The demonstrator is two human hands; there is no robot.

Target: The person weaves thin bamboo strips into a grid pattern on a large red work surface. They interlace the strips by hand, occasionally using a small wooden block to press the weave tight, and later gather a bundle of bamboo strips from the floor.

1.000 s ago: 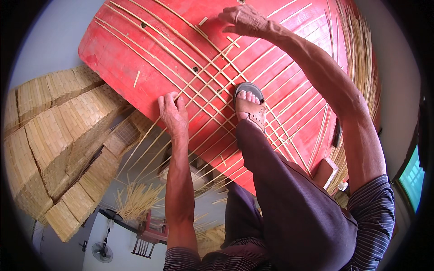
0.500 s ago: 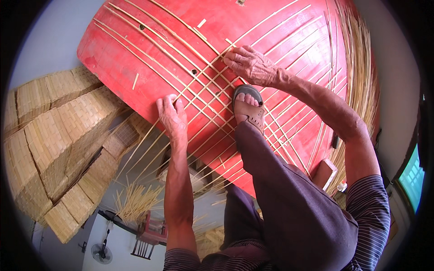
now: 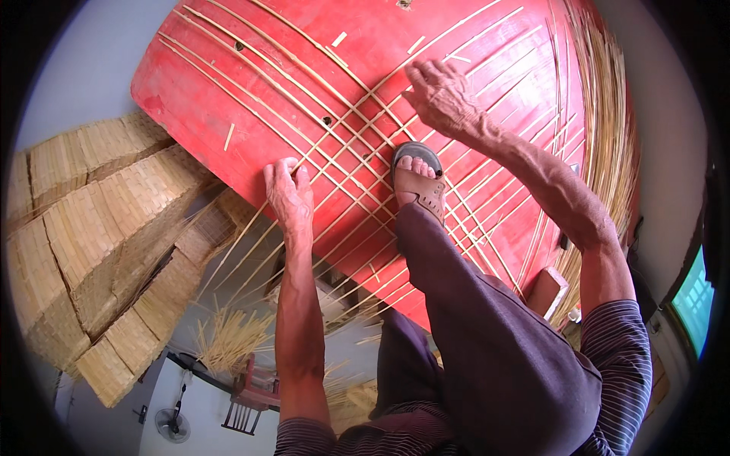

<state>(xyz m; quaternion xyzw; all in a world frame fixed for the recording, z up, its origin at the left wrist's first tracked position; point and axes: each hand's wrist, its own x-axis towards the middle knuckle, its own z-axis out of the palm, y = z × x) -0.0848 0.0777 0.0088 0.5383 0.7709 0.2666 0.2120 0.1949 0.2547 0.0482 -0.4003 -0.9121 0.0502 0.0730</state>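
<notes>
Pale bamboo strips (image 3: pixel 258 108) cross in an open lattice on a large red board (image 3: pixel 190 114). My left hand (image 3: pixel 290 199) is closed at the board's lower left edge, pinching the end part of a strip in the lattice. My right hand (image 3: pixel 445 99) is over the strips right of the crossings, fingers bent and apart, with nothing seen in it. A short strip piece (image 3: pixel 416 44) lies beyond its fingers. My sandalled foot (image 3: pixel 418 171) presses on the lattice between both hands.
A thick bundle of long thin strips (image 3: pixel 604 114) lies along the board's right side. Large woven bamboo pieces (image 3: pixel 114 220) stand at left. Below the board are a heap of cut strips (image 3: pixel 232 338), a red wooden chair (image 3: pixel 255 391) and a fan (image 3: pixel 172 425).
My right hand has left the crossing and moved up and to the right. Short strip pieces now lie farther up the board. My left hand and foot stay in place.
</notes>
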